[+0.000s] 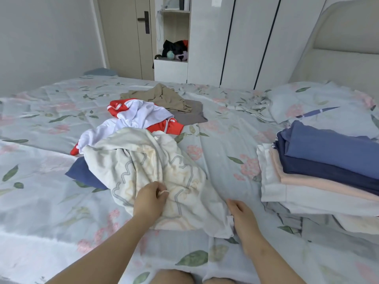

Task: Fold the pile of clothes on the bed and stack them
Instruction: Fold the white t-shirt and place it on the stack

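A crumpled cream garment (147, 167) with grey squiggle lines lies on the bed in front of me. My left hand (150, 198) pinches a fold in its middle. My right hand (241, 215) grips its lower right edge. Beyond it lies a loose pile: a white and red garment (139, 117), a navy piece (86, 174) peeking out at the left, a khaki garment (162, 98) and a grey one (190, 115). At the right stands a stack of folded clothes (320, 167) with blue pieces on top, peach and white below.
The bed (41, 181) has a pale floral cover. Pillows (320, 103) and a padded headboard (338, 37) are at the right. A white wardrobe (246, 37), an open shelf with dark items (175, 50) and a door (127, 33) stand beyond the bed.
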